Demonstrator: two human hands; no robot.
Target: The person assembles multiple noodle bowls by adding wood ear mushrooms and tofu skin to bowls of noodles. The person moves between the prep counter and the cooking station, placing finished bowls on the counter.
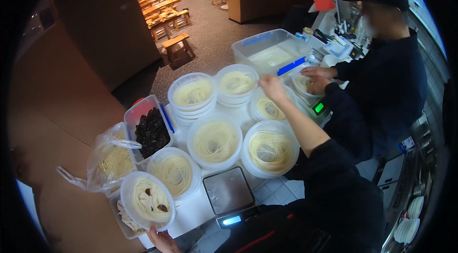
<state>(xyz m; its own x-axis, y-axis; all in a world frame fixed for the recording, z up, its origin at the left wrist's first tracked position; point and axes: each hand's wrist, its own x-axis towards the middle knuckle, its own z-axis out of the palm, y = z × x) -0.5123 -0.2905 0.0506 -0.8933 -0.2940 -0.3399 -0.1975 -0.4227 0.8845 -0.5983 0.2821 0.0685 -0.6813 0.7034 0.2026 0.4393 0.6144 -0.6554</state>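
Note:
At the lower left, my left hand grips the near rim of a clear plastic bowl of noodles. White slices and a few dark brown pieces lie on these noodles. The bowl is tilted, partly over a bin of pale slices. My right arm reaches far forward. Its hand is closed in a fist above the edge of another noodle bowl, and whatever the fingers hold is hidden. Closer to me stand more noodle bowls and a digital scale with a bare plate.
Stacked noodle bowls stand farther back, beside a bin of black pieces and a bag of yellowish strips. A large clear tub sits behind. On the right, a co-worker has both hands at a noodle bowl on another scale.

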